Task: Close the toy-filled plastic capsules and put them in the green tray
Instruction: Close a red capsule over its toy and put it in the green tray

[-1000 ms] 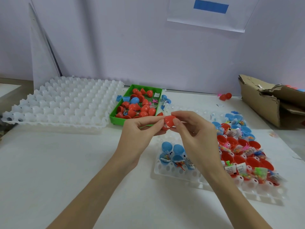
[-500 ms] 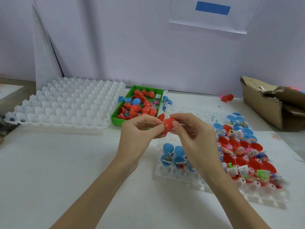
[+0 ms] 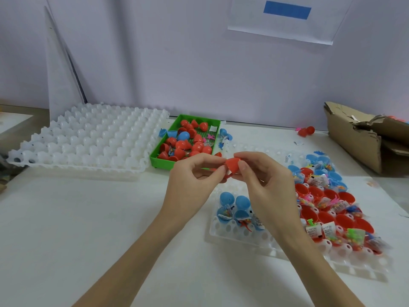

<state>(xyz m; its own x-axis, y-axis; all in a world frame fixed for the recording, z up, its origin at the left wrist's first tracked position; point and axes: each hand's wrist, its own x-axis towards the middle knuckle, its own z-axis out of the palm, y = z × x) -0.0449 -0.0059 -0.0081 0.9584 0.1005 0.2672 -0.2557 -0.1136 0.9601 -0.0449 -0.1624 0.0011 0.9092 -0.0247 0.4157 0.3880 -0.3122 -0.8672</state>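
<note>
Seen from above, looking forward and down at a white table [image 3: 77, 218]. Two bare hands raised together over the middle of the table, both pinching one red capsule [image 3: 232, 166] between them. Left hand [image 3: 190, 176] gripping the capsule's left side with thumb and curled fingers. Right hand [image 3: 263, 180] gripping the right side, thumb [image 3: 243, 168] pressed on the front of the red shell. Capsule held in the air, above the near edge of the green tray [image 3: 162, 161] and clear of the table. Cannot tell whether its two halves are fully closed.

Green tray just behind the hands, holding many red capsules and halves [image 3: 194, 147] plus one blue capsule [image 3: 183, 136]. Two blue halves [image 3: 168, 132] lying against the tray's left rim, more blue pieces [image 3: 224, 134] by its right rim.

Large white moulded tray [image 3: 88, 140] with rows of cups to the left of the green tray, touching or nearly touching it.

Below and to the right of the hands, a clear holder tray [image 3: 239, 235] with round holes. Blue open capsules [image 3: 234, 209] holding small packeted toys standing at its left end. Red open capsules [image 3: 332, 209] with packeted toys filling its right part, a group of blue ones [image 3: 321, 165] further back.

Torn cardboard box [image 3: 358, 140] at the far right. Two loose red pieces [image 3: 306, 130] near the wall. White sheet with a blue rectangle [image 3: 287, 9] pinned on the wall above.
</note>
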